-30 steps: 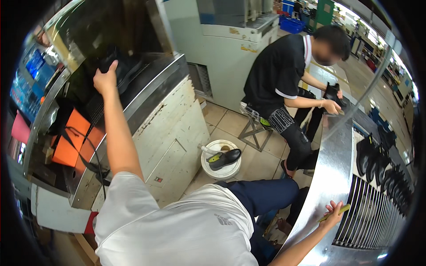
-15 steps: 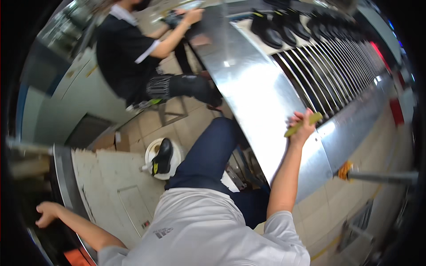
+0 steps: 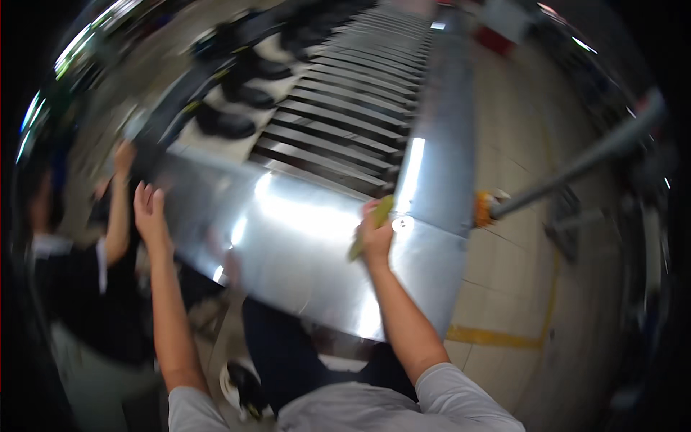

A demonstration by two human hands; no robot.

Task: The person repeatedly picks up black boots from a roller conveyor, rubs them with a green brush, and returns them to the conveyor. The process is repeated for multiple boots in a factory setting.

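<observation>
Hands at the shiny metal table

The right hand is closed around a yellow-green thing and rests on the smooth metal table. The left hand is open, fingers spread, at the table's left edge, holding nothing. Farther off, dark slats run across the table, and black shoes lie beside them. Another person's hand reaches in at the left.

The bare steel table leaves passing room; slatted rollers and blurred, seemingly dark shoes crowd beyond.
</observation>
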